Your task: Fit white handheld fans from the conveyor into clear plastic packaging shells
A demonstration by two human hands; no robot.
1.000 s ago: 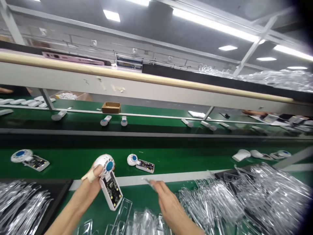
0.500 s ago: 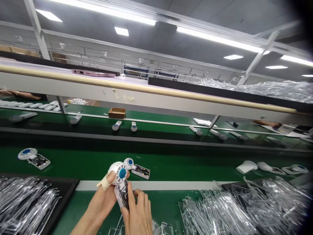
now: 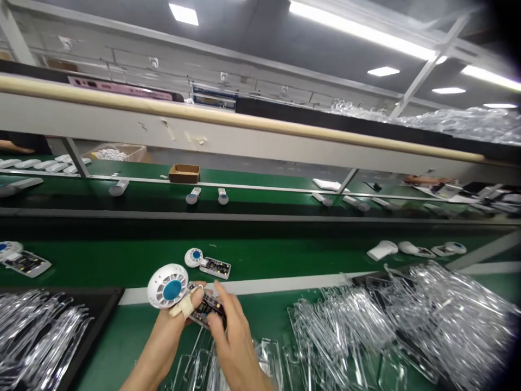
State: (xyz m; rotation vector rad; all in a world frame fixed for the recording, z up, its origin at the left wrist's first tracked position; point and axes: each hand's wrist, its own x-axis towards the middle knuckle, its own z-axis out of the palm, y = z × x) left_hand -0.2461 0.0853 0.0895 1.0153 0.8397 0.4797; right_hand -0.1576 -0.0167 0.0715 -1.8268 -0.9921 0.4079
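Observation:
A white handheld fan with a blue centre and an exposed circuit board in its handle is between my two hands. My left hand, a pale wrap on its thumb, grips the fan at its neck, the head tilted to the left. The fingers and thumb of my right hand close on the far end of the open handle. Just beyond, a second fan with its board showing lies on the green belt. Clear plastic pieces lie below my hands, partly hidden by them.
A black tray of clear plastic pieces stands at left; another heap lies at right. More fans rest on the belt and on the far line. A small brown box stands further back, beneath a long shelf rail.
The held fan has turned, its head swinging left and its handle now lying sideways. My right hand has shifted to the handle's end. The view has moved right and down.

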